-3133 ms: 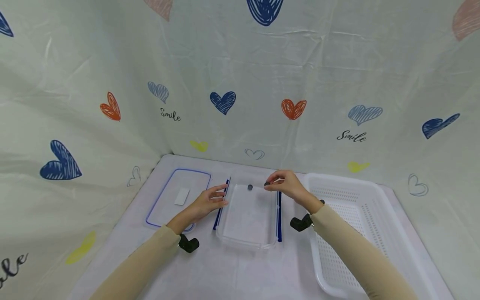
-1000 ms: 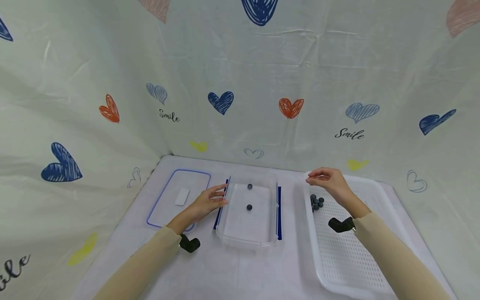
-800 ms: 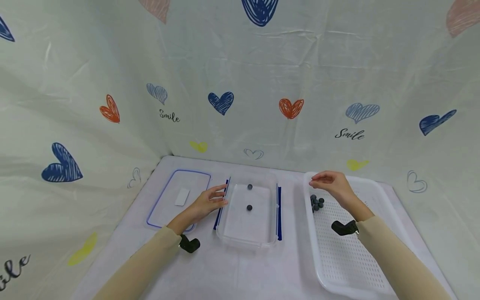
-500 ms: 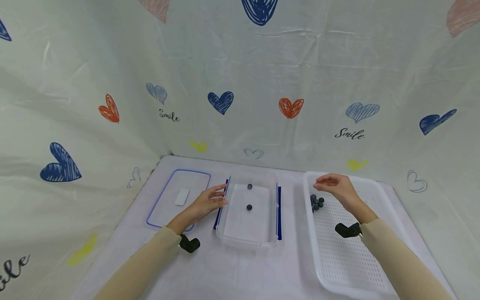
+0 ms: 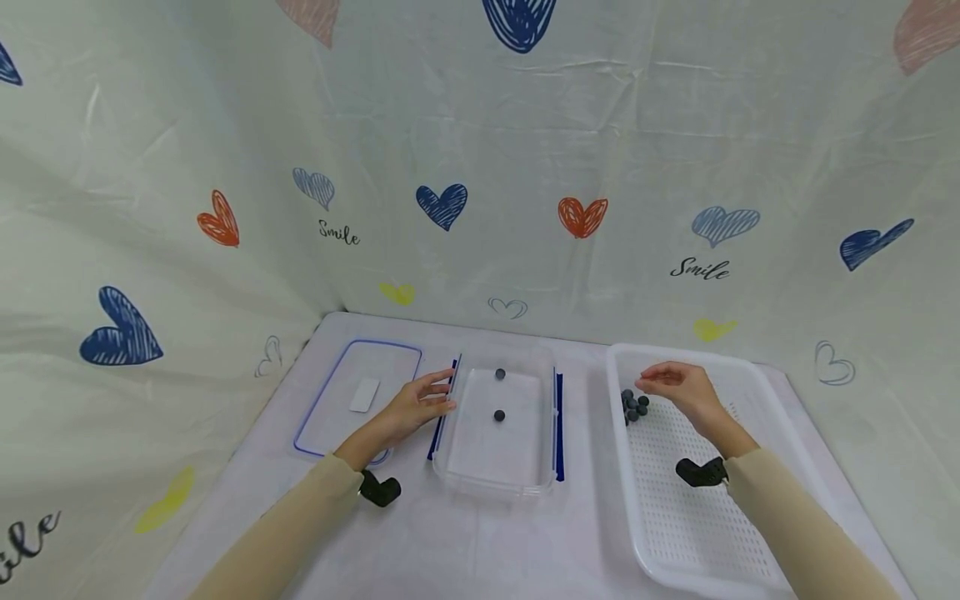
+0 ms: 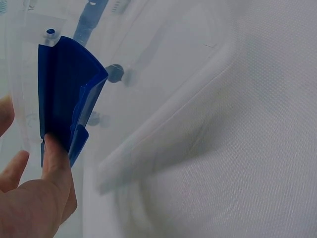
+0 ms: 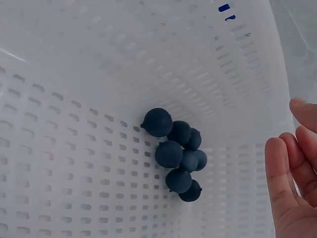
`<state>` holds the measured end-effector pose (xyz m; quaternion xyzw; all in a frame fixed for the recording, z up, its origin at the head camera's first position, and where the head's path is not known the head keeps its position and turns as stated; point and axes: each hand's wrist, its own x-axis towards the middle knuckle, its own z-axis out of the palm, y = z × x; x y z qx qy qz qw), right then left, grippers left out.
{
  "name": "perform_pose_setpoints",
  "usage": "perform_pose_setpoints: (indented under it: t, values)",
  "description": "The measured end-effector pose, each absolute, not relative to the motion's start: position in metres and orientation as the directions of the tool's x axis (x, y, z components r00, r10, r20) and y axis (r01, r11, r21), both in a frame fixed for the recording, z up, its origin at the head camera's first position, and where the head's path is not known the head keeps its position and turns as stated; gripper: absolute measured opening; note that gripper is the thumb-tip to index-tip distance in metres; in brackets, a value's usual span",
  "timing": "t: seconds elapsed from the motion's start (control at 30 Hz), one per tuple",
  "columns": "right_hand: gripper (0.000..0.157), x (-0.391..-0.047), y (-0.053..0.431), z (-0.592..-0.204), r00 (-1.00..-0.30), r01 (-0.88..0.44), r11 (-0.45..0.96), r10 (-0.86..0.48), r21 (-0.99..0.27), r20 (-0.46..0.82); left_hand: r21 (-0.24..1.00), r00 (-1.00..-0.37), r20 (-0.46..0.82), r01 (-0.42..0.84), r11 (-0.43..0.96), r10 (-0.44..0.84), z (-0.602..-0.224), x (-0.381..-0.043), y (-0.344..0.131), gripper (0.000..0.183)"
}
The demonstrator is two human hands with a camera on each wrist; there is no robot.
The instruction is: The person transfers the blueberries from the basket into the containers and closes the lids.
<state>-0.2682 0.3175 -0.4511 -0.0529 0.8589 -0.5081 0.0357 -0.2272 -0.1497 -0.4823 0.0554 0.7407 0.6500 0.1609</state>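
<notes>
My left hand [image 5: 416,406] rests at the left side of a clear plastic box [image 5: 487,479] with blue side latches. In the left wrist view a fingertip touches the lowered blue latch [image 6: 64,94], and the fingers look fairly straight. Two dark blue balls [image 5: 499,415] lie apart inside the box. My right hand [image 5: 684,392] hovers over the back left corner of a white perforated basket [image 5: 637,533], fingers loosely bent, holding nothing visible. Just below it, several dark blue, blueberry-like balls [image 7: 169,154] with small pointed tips cluster in the basket's corner.
Left of the box lies a clear lid [image 5: 330,408] with a blue rim; a white rectangular piece [image 5: 364,395] is on it. A heart-printed curtain [image 5: 517,133] hangs behind the white-covered table [image 5: 450,550].
Since about three seconds ago, a second dark ball has come to lie in the box. My right hand has gone from the box to the basket, lately lowering and drifting right. My left hand stays put.
</notes>
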Motion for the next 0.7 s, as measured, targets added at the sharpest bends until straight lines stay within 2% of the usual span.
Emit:
perform_pose_setpoints:
  t: [0.13, 0.47, 0.7]
  values:
    - [0.041, -0.267, 0.319, -0.457, -0.995, -0.044, 0.524, -0.102, -0.851, -0.011, 0.981, -0.942, -0.161, -0.12, 0.151, 0.296, -0.483, -0.227, -0.15, 0.068]
    - [0.038, -0.265, 0.325, -0.472, -0.996, -0.06, 0.534, -0.083, -0.843, 0.018, 0.981, -0.94, -0.161, -0.119, 0.153, 0.3, -0.485, -0.228, -0.151, 0.068]
    - [0.042, -0.266, 0.33, -0.483, -0.997, -0.044, 0.565, -0.082, -0.824, -0.003, 0.979, -0.94, -0.16, -0.113, 0.168, 0.301, -0.485, -0.228, -0.151, 0.068]
